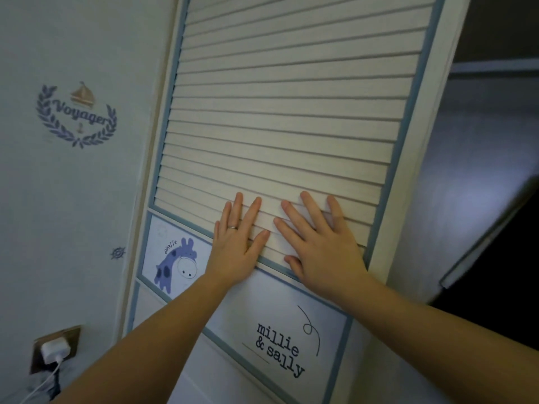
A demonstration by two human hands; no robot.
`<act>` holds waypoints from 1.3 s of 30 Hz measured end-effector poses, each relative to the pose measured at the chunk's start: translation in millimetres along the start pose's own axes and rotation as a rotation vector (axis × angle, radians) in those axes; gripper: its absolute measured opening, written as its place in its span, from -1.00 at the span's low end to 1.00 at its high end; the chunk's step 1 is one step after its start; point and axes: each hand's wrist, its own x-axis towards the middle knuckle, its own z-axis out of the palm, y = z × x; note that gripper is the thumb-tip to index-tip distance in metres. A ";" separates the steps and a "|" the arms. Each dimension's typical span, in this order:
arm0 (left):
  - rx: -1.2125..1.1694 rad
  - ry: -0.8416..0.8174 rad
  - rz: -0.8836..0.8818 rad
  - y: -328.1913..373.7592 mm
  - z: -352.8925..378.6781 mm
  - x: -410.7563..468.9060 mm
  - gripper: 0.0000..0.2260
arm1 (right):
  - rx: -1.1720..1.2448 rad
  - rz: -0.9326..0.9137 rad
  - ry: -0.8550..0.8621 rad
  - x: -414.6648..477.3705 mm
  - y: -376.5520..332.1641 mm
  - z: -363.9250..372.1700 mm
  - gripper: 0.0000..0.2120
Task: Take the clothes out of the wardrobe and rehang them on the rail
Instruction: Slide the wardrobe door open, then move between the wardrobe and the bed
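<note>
Wardrobe door (280, 112), slatted and blue-trimmed, fills the head view. Left hand (236, 246) and right hand (318, 243) lie flat on its lowest slats, fingers spread wide, holding nothing. Beside it a dark opening (495, 141); no clothes are visible.

Matt slatted door (285, 112) (wood-look).

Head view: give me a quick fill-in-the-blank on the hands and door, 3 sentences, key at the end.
1. Both hands lie flat on the door's ____ panel.
2. The ring is on the ____ hand.
3. The sticker below the left hand shows a ____.
The right hand wears no ring.

Missing words: slatted; left; giraffe
</note>
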 end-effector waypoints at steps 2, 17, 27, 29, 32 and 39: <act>-0.008 -0.003 0.014 -0.8 -0.4 0.5 -0.47 | 0.018 0.004 0.013 0.0 -1.0 0.6 -0.32; 0.143 -0.088 -0.096 23.3 -32.0 1.0 -0.48 | 0.225 -0.102 0.039 -8.4 17.6 -22.6 -0.40; 0.117 0.120 0.432 185.0 -58.0 21.6 -0.70 | 0.477 0.012 0.230 -94.8 145.2 -102.3 -0.59; 0.126 0.125 0.544 227.9 -46.9 24.9 -0.74 | 0.445 0.079 0.220 -119.2 180.7 -113.3 -0.61; 0.132 0.133 0.620 288.3 -20.1 27.7 -0.74 | 0.389 0.213 0.191 -155.4 231.9 -126.6 -0.62; -0.112 -0.040 0.605 392.8 67.2 43.6 -0.71 | 0.205 0.442 0.076 -209.3 335.0 -132.3 -0.72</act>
